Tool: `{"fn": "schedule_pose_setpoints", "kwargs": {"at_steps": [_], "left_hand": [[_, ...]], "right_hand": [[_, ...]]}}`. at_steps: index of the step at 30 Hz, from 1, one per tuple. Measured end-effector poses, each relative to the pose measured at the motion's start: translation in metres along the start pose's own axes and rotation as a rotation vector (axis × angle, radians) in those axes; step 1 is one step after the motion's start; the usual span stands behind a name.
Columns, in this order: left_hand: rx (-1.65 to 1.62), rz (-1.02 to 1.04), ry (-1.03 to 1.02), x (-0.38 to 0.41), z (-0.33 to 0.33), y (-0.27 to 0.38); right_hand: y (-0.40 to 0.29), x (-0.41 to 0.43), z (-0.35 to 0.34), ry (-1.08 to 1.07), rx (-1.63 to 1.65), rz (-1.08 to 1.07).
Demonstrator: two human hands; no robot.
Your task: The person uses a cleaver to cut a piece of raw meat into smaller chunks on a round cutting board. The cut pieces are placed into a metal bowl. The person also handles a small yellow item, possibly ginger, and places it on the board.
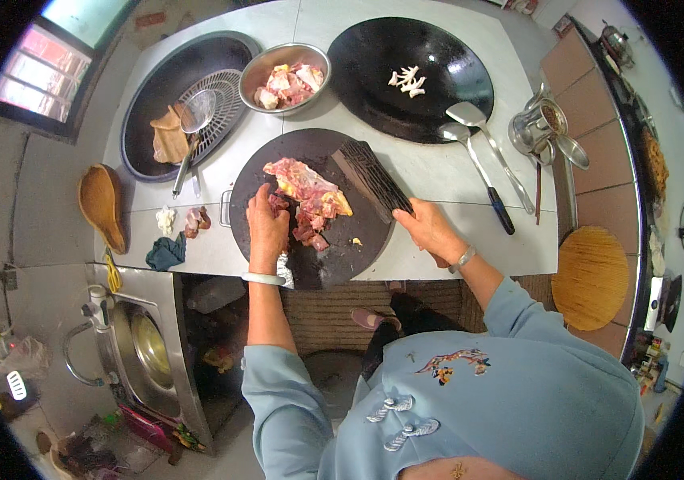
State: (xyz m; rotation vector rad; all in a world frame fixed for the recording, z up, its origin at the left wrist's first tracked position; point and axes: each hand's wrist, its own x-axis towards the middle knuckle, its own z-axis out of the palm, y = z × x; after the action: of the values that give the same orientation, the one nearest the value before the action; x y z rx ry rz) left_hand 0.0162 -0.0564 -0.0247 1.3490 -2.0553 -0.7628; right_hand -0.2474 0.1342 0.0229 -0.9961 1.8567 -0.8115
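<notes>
My right hand grips the handle of a broad, dark cleaver with a textured blade. The blade slants over the right side of a round, dark cutting board. On the board lies a large piece of raw poultry with yellow fat, and smaller chopped meat pieces sit just below it. At the board's left, my left hand has its fingers around a dark red piece of meat, partly hidden by the hand.
Behind the board stand a steel bowl of raw meat, a black wok with pale pieces, and a dark basin holding a strainer. A spatula and ladle lie right. A gourd scoop and cloth lie left, above a sink.
</notes>
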Motion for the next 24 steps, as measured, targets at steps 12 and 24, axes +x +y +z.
{"fn": "schedule_pose_setpoints", "kwargs": {"at_steps": [12, 24], "left_hand": [[-0.151, -0.463, -0.146, 0.090, 0.052, -0.031], [0.207, -0.362, -0.173, 0.087, 0.065, 0.016]], "right_hand": [[0.019, 0.001, 0.009, 0.078, -0.156, -0.114], [0.025, -0.001, 0.004, 0.087, -0.214, -0.227]]}}
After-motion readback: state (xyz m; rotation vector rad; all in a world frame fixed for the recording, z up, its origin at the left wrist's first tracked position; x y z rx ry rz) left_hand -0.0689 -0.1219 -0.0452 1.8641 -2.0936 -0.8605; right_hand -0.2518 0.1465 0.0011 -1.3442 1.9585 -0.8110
